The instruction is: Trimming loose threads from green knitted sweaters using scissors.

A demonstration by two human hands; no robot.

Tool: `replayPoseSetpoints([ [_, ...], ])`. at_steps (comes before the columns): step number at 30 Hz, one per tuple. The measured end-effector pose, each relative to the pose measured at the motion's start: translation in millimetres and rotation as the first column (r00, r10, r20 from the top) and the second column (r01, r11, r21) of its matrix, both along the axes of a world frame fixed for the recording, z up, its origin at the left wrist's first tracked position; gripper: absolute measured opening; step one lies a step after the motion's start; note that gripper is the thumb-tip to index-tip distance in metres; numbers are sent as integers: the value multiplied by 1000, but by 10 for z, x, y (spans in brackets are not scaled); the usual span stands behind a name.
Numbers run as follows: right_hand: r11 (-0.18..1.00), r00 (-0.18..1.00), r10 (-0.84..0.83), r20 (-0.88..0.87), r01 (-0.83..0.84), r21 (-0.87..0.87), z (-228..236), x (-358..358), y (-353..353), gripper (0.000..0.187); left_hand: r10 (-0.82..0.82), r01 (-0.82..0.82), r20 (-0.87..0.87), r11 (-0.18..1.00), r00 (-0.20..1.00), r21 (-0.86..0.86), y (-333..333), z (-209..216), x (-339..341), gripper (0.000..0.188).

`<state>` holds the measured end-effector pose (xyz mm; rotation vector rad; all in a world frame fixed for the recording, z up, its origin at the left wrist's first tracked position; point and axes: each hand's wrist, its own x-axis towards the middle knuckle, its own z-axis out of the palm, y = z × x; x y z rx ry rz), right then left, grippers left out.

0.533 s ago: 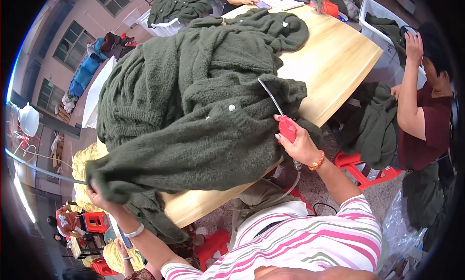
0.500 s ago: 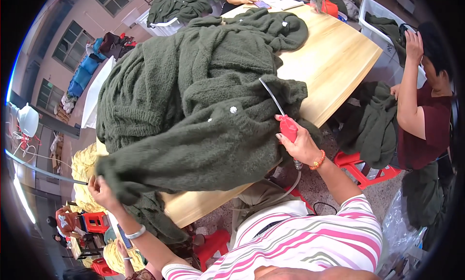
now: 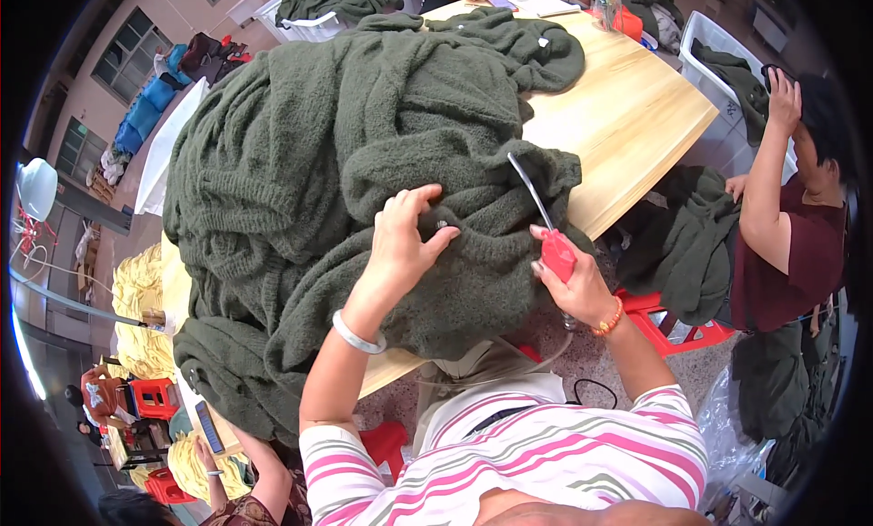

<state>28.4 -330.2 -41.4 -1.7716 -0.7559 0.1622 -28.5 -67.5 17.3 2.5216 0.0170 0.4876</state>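
A dark green fuzzy knit garment lies over the near edge of the wooden table, in front of a large heap of similar green knits. My left hand is on or just above this garment, thumb and fingers apart, holding nothing. By its thumb is a small pale spot on the knit, too small to name. In my right hand is a red air blow gun. Its thin, bent metal nozzle points up and away over the garment, and a clear hose runs from its lower end.
At right, a person in a dark red top sits on a red stool beside a white bin. Another person's hands rest at the table's far end. Yellow knits are piled at left, above another person's arm.
My left hand has let go of the garment's left end and moved right and up to its middle. That end has dropped. The air blow gun has shifted slightly right and down.
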Motion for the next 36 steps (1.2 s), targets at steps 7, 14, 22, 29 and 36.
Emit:
replayPoseSetpoints([
  [7,903,951,279,133,-213,-372,289,-274,-247,42,66,-108,-135,937,989,-332,77,-220,-60,22],
  [14,905,943,265,204,-170,-391,352,-269,-160,40,36,-52,-37,682,999,-730,217,-334,-197,20],
  [22,987,969,154,195,-140,-84,242,-177,-18,41,-77,153,134,402,988,-903,-105,594,-556,8],
  [29,955,895,286,343,-297,-22,568,118,74,55,263,251,337,313,904,-916,-251,1832,-591,14],
  [36,915,982,187,33,-186,358,869,336,336,38,-163,701,685,258,710,-665,698,2936,-686,23],
])
